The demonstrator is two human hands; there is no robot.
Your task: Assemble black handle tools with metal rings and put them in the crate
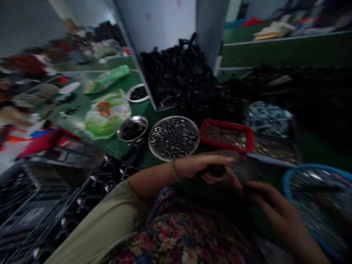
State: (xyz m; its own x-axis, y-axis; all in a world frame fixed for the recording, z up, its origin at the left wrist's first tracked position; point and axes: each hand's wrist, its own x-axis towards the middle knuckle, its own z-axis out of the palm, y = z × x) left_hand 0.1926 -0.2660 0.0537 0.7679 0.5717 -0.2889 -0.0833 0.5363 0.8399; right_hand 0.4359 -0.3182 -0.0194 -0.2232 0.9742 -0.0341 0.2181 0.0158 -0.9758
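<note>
My left hand [207, 168] is closed around a black part [216, 170] in front of my body; blur and dim light hide what the part is. Close by on the right, the fingers of my right hand [272, 205] press together at a small dark piece too unclear to name. Both hands nearly meet. Just beyond them lie a red tray [250, 141] of small metallic pieces and a round pale tray [149, 141] full of shiny metal bits. A blue basin [286, 183] of glinting parts stands beside my right hand.
A grey bin [211, 33] spills black parts [181, 69] onto the green table. Left of it are a metal bowl [139, 118], a white dish [128, 96] and a green-white plastic bag [107, 115]. Pale blue pieces [271, 119] fill a tray at right. Dark crates [49, 198] stand at lower left.
</note>
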